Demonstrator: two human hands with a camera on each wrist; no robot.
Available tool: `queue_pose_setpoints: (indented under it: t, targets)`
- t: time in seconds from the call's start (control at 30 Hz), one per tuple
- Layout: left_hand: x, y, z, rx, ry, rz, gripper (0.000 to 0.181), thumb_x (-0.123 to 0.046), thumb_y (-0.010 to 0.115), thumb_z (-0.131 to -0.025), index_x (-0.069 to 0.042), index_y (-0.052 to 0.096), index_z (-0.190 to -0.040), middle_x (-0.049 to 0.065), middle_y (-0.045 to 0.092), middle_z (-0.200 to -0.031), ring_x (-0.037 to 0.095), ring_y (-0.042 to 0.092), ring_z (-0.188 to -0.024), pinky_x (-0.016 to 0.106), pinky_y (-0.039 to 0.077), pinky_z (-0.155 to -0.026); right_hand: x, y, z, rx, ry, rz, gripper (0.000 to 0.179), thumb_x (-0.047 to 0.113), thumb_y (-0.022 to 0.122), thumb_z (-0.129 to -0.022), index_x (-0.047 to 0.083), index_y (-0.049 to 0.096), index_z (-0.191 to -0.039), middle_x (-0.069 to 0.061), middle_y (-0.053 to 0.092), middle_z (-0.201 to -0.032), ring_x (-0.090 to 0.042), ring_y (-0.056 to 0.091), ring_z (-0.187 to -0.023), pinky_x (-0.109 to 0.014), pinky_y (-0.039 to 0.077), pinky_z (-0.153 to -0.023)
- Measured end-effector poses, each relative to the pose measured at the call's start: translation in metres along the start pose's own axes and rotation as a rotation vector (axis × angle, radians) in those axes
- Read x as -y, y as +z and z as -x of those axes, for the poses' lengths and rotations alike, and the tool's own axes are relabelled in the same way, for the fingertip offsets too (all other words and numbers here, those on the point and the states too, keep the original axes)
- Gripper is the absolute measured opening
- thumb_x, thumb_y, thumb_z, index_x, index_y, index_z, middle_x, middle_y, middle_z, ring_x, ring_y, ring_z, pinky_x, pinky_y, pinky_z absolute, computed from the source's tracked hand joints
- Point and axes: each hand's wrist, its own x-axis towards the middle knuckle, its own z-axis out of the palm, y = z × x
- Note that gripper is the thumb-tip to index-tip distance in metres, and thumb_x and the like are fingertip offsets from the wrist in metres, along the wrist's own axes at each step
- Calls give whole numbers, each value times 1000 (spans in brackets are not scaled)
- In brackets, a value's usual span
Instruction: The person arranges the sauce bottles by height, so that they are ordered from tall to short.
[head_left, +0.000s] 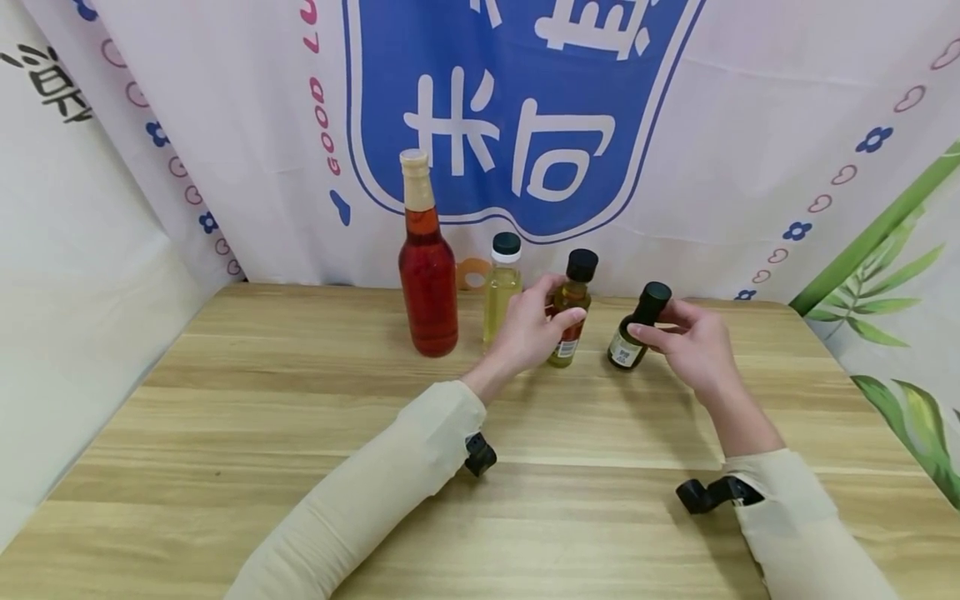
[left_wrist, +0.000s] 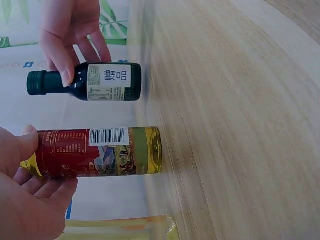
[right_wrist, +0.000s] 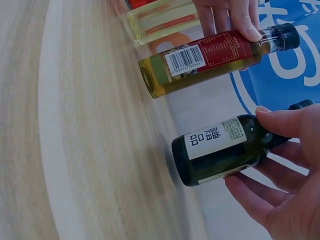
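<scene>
My left hand (head_left: 529, 327) grips an oil bottle (right_wrist: 200, 62) by its upper part, thumb on the near side and fingers behind. That bottle is slim, with a black cap, yellow-green oil and a red label (left_wrist: 65, 152) carrying a barcode. To its right, my right hand (head_left: 699, 346) holds a small dark green bottle (head_left: 626, 346) around the neck and shoulder. A white label (right_wrist: 215, 140) faces the near side, and this bottle leans with its cap to the right in the head view. Both bottles have their bases close over the wooden table.
Left of my left hand stands a bottle of pale yellow oil (head_left: 501, 287) with a green-topped cap. Further left is a tall bottle of red liquid (head_left: 429, 292). The wooden table (head_left: 247, 433) ends at a printed curtain (head_left: 262, 208) behind the bottles.
</scene>
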Motion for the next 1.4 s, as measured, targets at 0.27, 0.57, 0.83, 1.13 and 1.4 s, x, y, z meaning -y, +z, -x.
queue_pose_setpoints:
  t: [0.27,0.57,0.83,1.13,1.4]
  targets:
    - [1,1,1,0,16,15,53,-25,68,-105,-14,51,-153,10,64,-148,28,64,-136,46,56,-114,-3,2,-1,0,9,44,50,35,81,-96,7,69,-135,-16,68,-128,-4,70,-100,-8,56,-81]
    - [1,1,2,2,23,16,52,-25,68,-105,-14,51,-153,10,65,-148,28,64,-136,46,55,-114,-3,2,1,28,22,56,53,37,79,-97,8,66,-139,-18,65,-136,-37,67,-131,-22,60,-94]
    - [-1,1,2,0,29,16,53,-25,68,-105,-13,50,-153,11,65,-148,28,65,-135,45,56,-113,-3,1,2,48,43,79,60,44,77,-98,7,62,-142,-20,62,-144,-41,60,-139,-57,52,-114]
    - [1,2,3,-6,16,25,52,-25,68,-105,-14,51,-153,10,65,-147,27,66,-134,45,56,-112,-4,5,1,38,29,108,62,44,77,-97,4,62,-141,-22,64,-141,-43,63,-134,-57,54,-111]
    - [2,3,3,-11,43,-18,54,-28,68,-105,-15,50,-154,10,66,-146,28,67,-133,44,58,-111,-4,4,1,41,30,119,63,46,76,-98,3,61,-141,-22,63,-141,-44,62,-135,-57,54,-111]
